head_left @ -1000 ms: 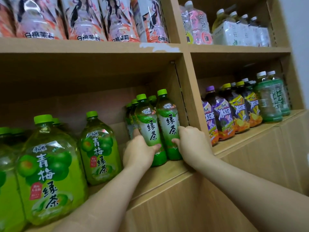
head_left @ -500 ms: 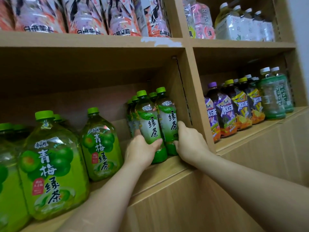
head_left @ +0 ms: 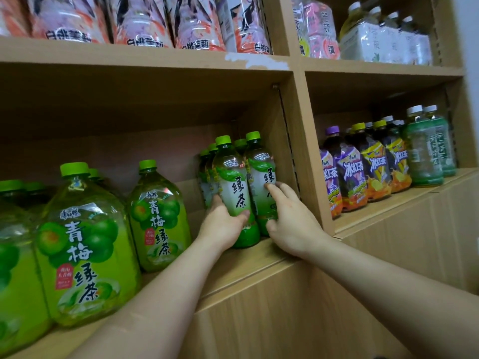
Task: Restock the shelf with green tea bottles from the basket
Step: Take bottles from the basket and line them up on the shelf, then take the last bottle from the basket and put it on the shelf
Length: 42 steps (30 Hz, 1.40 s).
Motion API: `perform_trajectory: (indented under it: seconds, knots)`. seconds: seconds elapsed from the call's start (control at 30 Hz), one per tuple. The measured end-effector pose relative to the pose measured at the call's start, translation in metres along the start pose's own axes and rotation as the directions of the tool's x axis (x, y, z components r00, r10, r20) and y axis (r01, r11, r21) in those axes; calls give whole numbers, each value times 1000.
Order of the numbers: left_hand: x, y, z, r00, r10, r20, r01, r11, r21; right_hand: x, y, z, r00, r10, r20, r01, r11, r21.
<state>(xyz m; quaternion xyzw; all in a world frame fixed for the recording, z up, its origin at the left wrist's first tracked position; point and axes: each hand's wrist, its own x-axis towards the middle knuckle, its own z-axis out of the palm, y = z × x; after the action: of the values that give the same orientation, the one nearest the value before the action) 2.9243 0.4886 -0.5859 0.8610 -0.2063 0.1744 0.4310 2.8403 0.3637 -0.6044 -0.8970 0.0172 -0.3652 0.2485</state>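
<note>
Two slim green tea bottles stand upright at the front right of the middle shelf, against the wooden divider. My left hand is wrapped around the lower half of the left bottle. My right hand rests on the right bottle, fingers spread over its label and thumb low at its base. More green-capped tea bottles stand in rows behind these two. The basket is out of view.
Large green plum tea jugs fill the shelf's left part, with a gap between the nearest jug and the tea bottles. Iced tea bottles fill the right compartment. Pink bottles line the shelf above.
My right hand's fingers have loosened and spread higher on the right bottle. Both bottles sit slightly deeper on the shelf. My left hand keeps its grip.
</note>
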Motion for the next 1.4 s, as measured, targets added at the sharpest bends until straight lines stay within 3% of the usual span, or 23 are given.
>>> perform_trajectory:
  seconds: [0.17, 0.23, 0.33, 0.4, 0.47, 0.57, 0.67, 0.87, 1.0, 1.17, 1.27, 1.4]
  knots:
    - [-12, 12, -6, 993, 31, -115, -10, 984, 180, -26, 2, -46, 998, -43, -44, 47, 994, 99]
    - [-26, 28, -13, 969, 111, -219, -60, 972, 227, -46, 10, -74, 998, -53, -38, 57, 989, 133]
    - [-62, 57, -19, 852, 440, -282, -414, 898, 152, -79, 28, -115, 1000, -20, 8, 17, 967, 255]
    - [-96, 76, -9, 753, 632, -185, -634, 772, 57, -99, 47, -136, 994, 67, 90, -94, 934, 344]
    - [-130, 89, 13, 661, 750, -37, -751, 660, -31, -119, 71, -149, 957, 157, 242, -238, 905, 353]
    - [-176, 92, 67, 556, 804, 208, -793, 589, -156, -157, 110, -162, 859, 248, 447, -384, 890, 245]
    - [-216, 78, 124, 497, 764, 413, -769, 608, -199, -205, 153, -163, 806, 306, 508, -406, 909, 96]
    - [-267, 39, 211, 529, 569, 629, -667, 738, -107, -319, 255, -125, 649, 477, 593, -424, 874, -240]
    - [-274, 29, 231, 550, 510, 662, -664, 748, -25, -380, 301, -93, 373, 560, 740, -284, 828, -484]
    - [-274, 27, 234, 589, 508, 628, -623, 781, -47, -447, 335, -54, 78, 610, 788, -285, 771, -569]
    - [-272, 24, 235, 590, 511, 625, -619, 783, -55, -462, 336, -40, 49, 644, 763, -253, 747, -615]
    - [-272, 23, 235, 606, 510, 611, -594, 800, -79, -454, 335, -40, 168, 677, 717, -263, 732, -629]
